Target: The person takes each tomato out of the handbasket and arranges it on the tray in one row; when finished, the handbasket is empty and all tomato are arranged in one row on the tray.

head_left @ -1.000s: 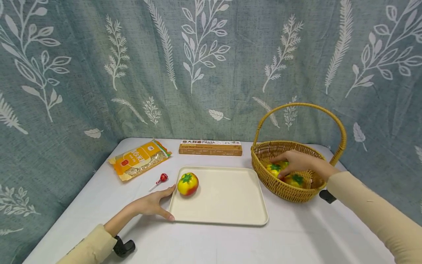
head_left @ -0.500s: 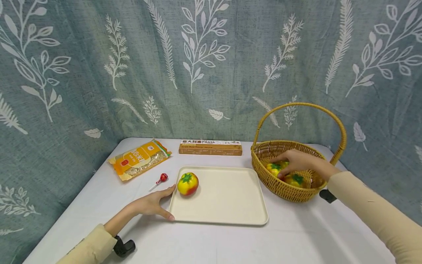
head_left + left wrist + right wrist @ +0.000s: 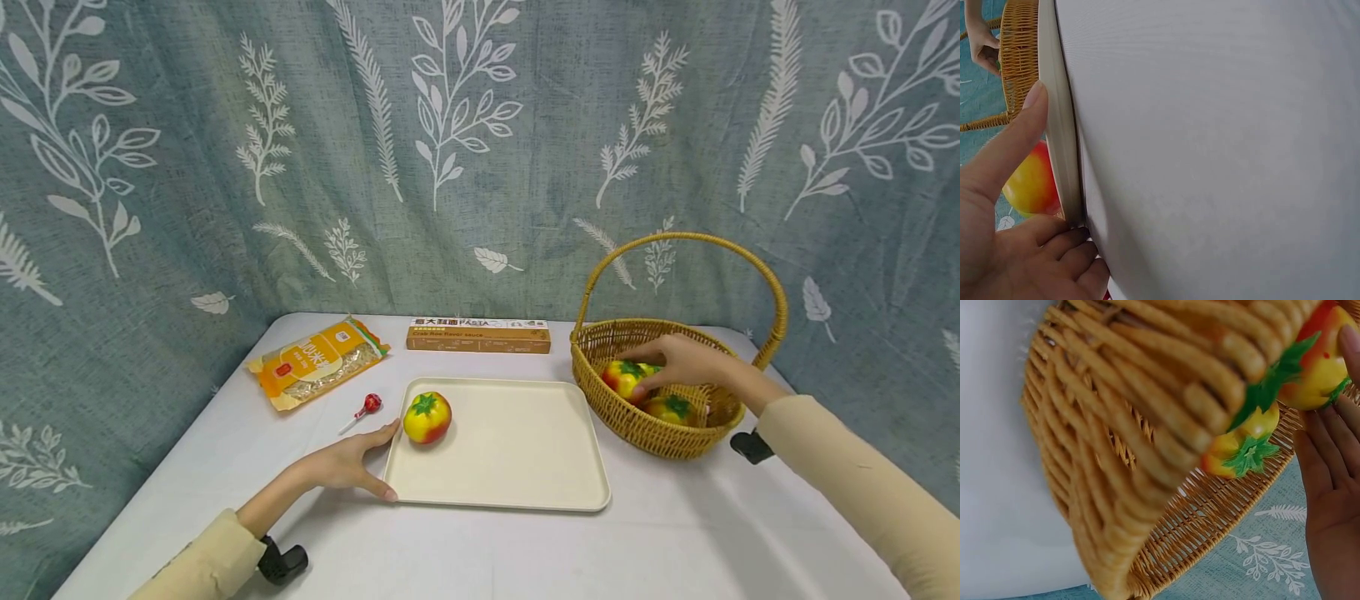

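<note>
In the head view my left hand (image 3: 351, 464) lies against the left edge of a cream rectangular tray (image 3: 517, 446), thumb and index finger spread. The left wrist view shows its thumb lying straight along the tray rim (image 3: 1063, 137). A yellow-and-red toy fruit (image 3: 427, 418) with a green leafy top sits on the tray's left side. My right hand (image 3: 684, 364) is inside a wicker basket (image 3: 660, 446), gripping another such toy fruit (image 3: 624, 379). More of these fruits, including one toy fruit (image 3: 672, 410) near the front wall, lie below it, partly hidden.
The basket's tall arched handle (image 3: 686, 237) rises above the right hand. A pasta box (image 3: 478, 337) lies behind the tray. An orange-and-clear grain bag (image 3: 318, 362) and a red lollipop (image 3: 372, 404) lie to the left. A patterned curtain (image 3: 480, 167) hangs behind the table.
The right hand has lifted slightly, and the fruit in it has risen and tilted, showing its red side. The left hand and tray have not moved.
</note>
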Demonstrator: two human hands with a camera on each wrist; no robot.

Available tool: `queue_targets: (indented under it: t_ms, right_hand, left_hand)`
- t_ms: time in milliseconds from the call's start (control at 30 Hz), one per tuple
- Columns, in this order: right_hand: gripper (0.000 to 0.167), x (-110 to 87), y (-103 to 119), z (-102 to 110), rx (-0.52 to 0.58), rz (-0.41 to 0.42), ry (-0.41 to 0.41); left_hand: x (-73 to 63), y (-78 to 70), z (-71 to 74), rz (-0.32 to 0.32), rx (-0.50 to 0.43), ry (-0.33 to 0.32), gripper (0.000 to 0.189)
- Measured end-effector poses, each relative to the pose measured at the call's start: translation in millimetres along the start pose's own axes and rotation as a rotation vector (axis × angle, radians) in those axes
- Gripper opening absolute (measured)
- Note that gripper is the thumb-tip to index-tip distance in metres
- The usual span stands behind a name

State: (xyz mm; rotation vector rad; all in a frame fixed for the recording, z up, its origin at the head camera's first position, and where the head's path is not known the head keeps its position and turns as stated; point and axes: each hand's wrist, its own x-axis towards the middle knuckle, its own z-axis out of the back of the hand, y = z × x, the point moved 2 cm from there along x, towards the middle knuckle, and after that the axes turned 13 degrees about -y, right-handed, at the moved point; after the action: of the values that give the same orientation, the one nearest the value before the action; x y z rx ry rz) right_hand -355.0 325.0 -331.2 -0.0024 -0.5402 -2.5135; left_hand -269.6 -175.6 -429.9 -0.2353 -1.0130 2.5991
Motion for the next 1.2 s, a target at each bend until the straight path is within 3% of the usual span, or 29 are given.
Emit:
queue_targets:
  t_ms: [300,467,1200]
  right_hand:
    - [0.068,-3.2,-4,1,0.038,0.005,-0.063]
    - [0.067,-9.2,0,3,-0.007,0.007,-0.142]
    - [0.068,-30.5,32,-2,0.060,-0.142,-0.452]
  left_hand:
    - [-1.0,0.5,0.3,-0.001,-0.006,0.000,0.108]
    - [-0.9,0.3,0.4,0.004,-0.004,-0.001,0.108]
    - [-0.8,-1.3,1.1,-0.007,-0.008,0.009,0.108]
